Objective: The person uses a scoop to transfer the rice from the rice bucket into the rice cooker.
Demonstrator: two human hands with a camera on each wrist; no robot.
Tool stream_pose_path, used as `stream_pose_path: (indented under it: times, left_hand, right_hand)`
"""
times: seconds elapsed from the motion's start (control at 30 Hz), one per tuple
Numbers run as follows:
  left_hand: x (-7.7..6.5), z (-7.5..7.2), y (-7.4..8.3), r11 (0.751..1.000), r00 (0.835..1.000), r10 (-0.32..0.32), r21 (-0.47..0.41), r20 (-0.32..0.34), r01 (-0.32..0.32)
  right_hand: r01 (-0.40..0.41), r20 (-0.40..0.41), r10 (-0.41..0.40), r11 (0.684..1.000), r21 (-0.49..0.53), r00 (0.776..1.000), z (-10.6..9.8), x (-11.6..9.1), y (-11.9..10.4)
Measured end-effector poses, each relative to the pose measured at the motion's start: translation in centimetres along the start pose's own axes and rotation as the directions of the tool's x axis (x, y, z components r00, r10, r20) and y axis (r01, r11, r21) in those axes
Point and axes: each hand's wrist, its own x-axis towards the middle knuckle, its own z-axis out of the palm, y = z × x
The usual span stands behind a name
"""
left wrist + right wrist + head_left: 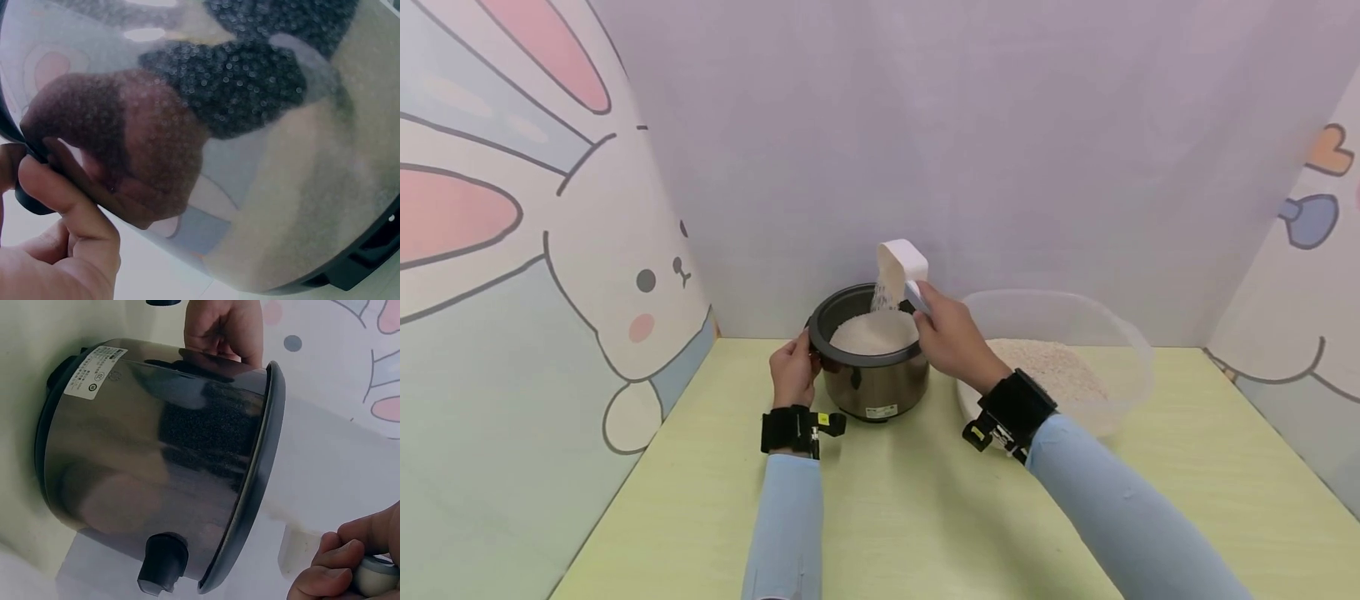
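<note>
In the head view you are pouring rice: your right hand (951, 337), at the centre of the frame, is gripping the handle of a white scoop (901, 268) tipped mouth-down over the rice cooker pot (871, 371), and grains are falling onto the white heap already inside. Your left hand (793, 371) is curling round the pot's left rim, steadying it. Just right of the pot, the clear plastic tub (1112, 329) is holding more rice. Judging from this, you are in the emptying step; the next move calls for levelling the scoop and carrying it right to the tub without brushing the pot's rim. The pale green table (700, 500) is filling the lower frame, with a lilac wall behind and cartoon rabbit panels (550, 250) on either side. In the left wrist view your left fingers (69, 206), at lower left, are pinching the dark rim while the pot's shiny metal wall (281, 187) is filling the rest and mirroring the hand. In the right wrist view the pot (162, 462) is lying across the frame, its label at upper left, your left hand (222, 328) is gripping it at top centre, and your right fingers (331, 562) are closing on the scoop handle at lower right.
</note>
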Motion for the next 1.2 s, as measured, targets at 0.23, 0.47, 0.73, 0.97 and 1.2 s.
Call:
stream_pose_path:
  times: [0.23, 0.47, 0.73, 0.97, 1.2]
  left_hand:
    - [0.2, -0.1, 0.0, 1.0, 1.0, -0.001, 0.003, -0.003, 0.001]
    - [0.3, -0.2, 0.0, 1.0, 1.0, -0.01, 0.007, 0.0, 0.01]
    - [0.2, -0.3, -0.1, 1.0, 1.0, -0.02, 0.02, 0.004, 0.02]
    - [0.1, -0.2, -0.1, 0.999, 1.0, -0.023, 0.032, -0.003, 0.023]
    - [0.0, -0.2, 0.0, 0.999, 1.0, -0.024, 0.03, -0.002, 0.024]
  right_hand:
    - [0.043, 0.058, -0.038, 0.995, -0.085, 0.998, -0.8, 0.6, -0.6]
    - [0.087, 0.096, -0.07, 0.978, -0.188, 0.993, -1.0, 0.8, -1.0]
    - [0.199, 0.125, -0.164, 0.91, -0.362, 0.978, -0.6, 0.1, -0.5]
    - [0.206, 0.157, -0.155, 0.893, -0.4, 0.975, -0.3, -0.2, -0.2]
    - [0.192, 0.195, -0.122, 0.898, -0.396, 0.973, -0.5, -0.5, 0.0]
